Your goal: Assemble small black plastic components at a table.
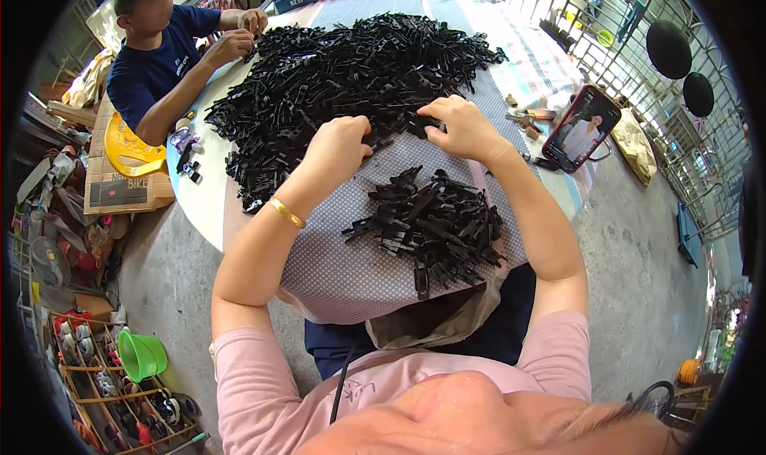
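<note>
A large heap of small, narrow black plastic pieces (343, 72) covers much of the round table. My left hand (341, 148), with a gold bangle at its wrist, is at the heap's near edge. Its fingers are curled, and whatever lies between them is lost against the black heap. Across from it my right hand (464, 132) pinches a black plastic piece (418, 124) between thumb and fingers, also at the heap's near edge. Closer to me, between my forearms, lies a smaller pile of black plastic pieces (435, 223), some with flat, ridged ends.
A phone (582, 129) stands propped at the right, beside pliers (531, 116). At the far left another person (163, 56) handles pieces at the heap. A dotted cloth (319, 255) covers the table's near side. A yellow plastic stool (128, 148) and green bucket (141, 354) are left.
</note>
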Action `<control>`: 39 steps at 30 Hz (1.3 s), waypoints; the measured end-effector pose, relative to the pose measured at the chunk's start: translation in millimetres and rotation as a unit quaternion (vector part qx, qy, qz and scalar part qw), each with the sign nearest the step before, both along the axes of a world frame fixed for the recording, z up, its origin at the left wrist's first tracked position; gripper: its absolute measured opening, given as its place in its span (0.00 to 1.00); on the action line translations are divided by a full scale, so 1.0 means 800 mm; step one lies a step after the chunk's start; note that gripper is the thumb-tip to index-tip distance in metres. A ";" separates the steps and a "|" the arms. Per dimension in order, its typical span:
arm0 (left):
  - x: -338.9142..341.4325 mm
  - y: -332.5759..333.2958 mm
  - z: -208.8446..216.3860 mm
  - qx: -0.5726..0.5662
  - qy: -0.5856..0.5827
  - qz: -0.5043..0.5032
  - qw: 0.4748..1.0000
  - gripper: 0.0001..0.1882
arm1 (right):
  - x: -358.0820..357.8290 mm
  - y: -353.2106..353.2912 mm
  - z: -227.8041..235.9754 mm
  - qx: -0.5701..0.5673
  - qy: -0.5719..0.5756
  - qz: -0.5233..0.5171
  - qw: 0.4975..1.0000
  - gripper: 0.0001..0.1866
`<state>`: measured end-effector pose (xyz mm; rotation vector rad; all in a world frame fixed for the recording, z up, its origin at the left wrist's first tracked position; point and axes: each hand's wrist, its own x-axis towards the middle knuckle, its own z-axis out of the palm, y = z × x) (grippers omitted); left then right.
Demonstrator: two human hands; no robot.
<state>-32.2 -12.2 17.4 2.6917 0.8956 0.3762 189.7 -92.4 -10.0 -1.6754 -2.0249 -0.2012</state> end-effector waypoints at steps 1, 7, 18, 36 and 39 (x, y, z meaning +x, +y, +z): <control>0.004 0.002 -0.010 0.000 0.001 0.000 1.000 0.13 | -0.002 -0.001 0.003 -0.017 0.009 0.002 1.000 0.15; 0.025 -0.008 -0.019 0.173 -0.158 -0.015 0.972 0.14 | -0.006 -0.008 0.016 -0.081 0.039 0.015 0.996 0.13; 0.049 0.006 -0.039 0.179 -0.149 -0.221 0.947 0.18 | 0.001 -0.018 0.044 -0.006 0.241 -0.002 0.970 0.12; 0.051 -0.008 -0.041 0.146 -0.120 -0.203 0.961 0.11 | -0.008 -0.010 0.026 -0.068 0.308 0.043 0.948 0.09; 0.050 -0.003 -0.043 0.147 -0.144 -0.192 0.960 0.11 | -0.008 -0.011 0.032 -0.112 0.468 0.078 0.873 0.09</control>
